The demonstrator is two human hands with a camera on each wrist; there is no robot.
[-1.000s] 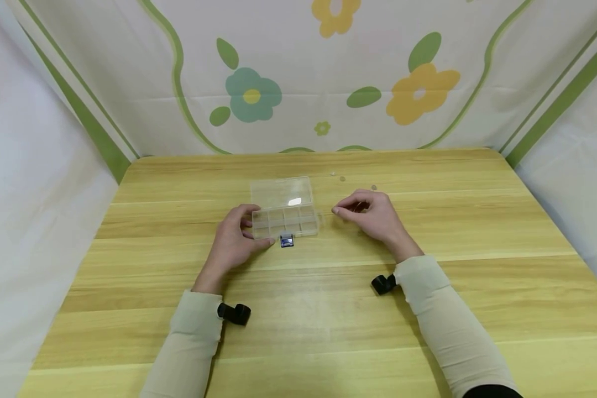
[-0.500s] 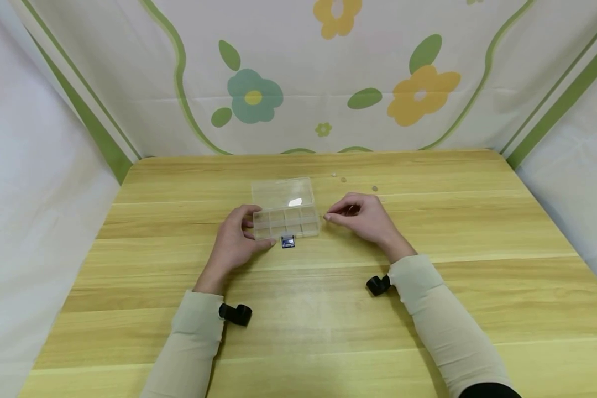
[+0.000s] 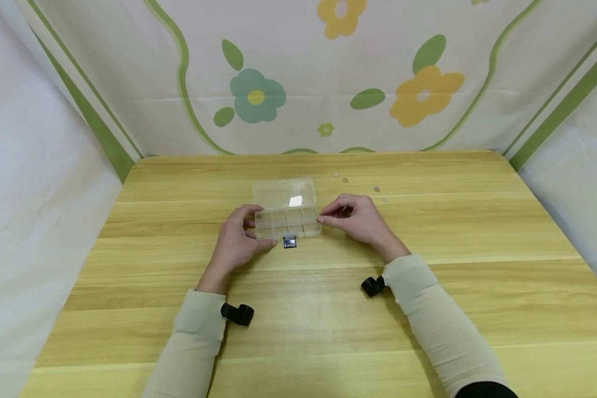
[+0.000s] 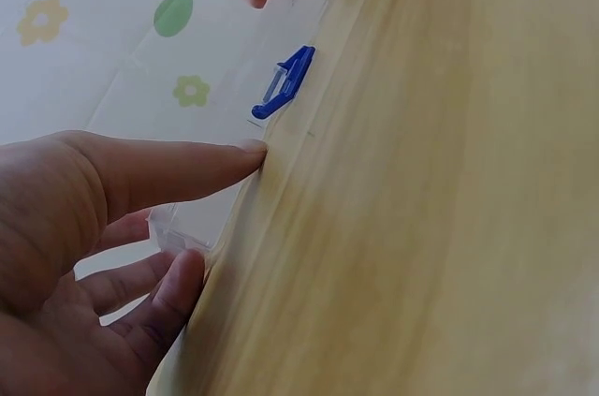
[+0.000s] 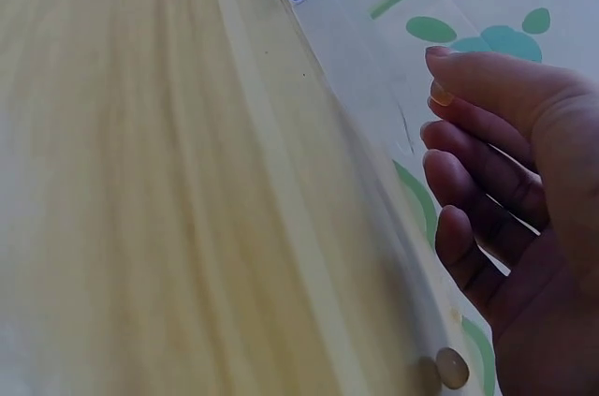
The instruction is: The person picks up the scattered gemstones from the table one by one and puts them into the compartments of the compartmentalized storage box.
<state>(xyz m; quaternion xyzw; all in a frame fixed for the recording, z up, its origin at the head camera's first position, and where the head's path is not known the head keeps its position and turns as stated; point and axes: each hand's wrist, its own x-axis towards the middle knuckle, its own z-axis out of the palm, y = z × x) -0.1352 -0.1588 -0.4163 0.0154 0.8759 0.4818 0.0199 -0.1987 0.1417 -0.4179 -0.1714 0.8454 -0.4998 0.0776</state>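
Observation:
A clear plastic compartment box (image 3: 287, 225) lies on the table, its clear lid (image 3: 278, 192) laid back behind it. A blue latch (image 3: 289, 242) stands out from its front edge. My left hand (image 3: 236, 240) holds the box's left end, thumb along the front wall and fingers round the far side. At the right end, my right hand (image 3: 353, 218) pinches a small round amber-coloured piece (image 5: 442, 94) between thumb and forefinger. Its fingertips overlap the box's right rim in the head view; the other fingers are loosely curled. The compartments show no contents.
Several tiny round pieces lie on the wooden table (image 3: 298, 331) behind the right hand, among them a dark one (image 3: 376, 189) and a pale one (image 3: 335, 175). One brown round piece (image 5: 453, 368) shows in the right wrist view. A flower-printed curtain (image 3: 298, 83) hangs behind.
My right hand has moved left with the pinched piece, from beside the box to its right rim. The left hand keeps its hold on the box.

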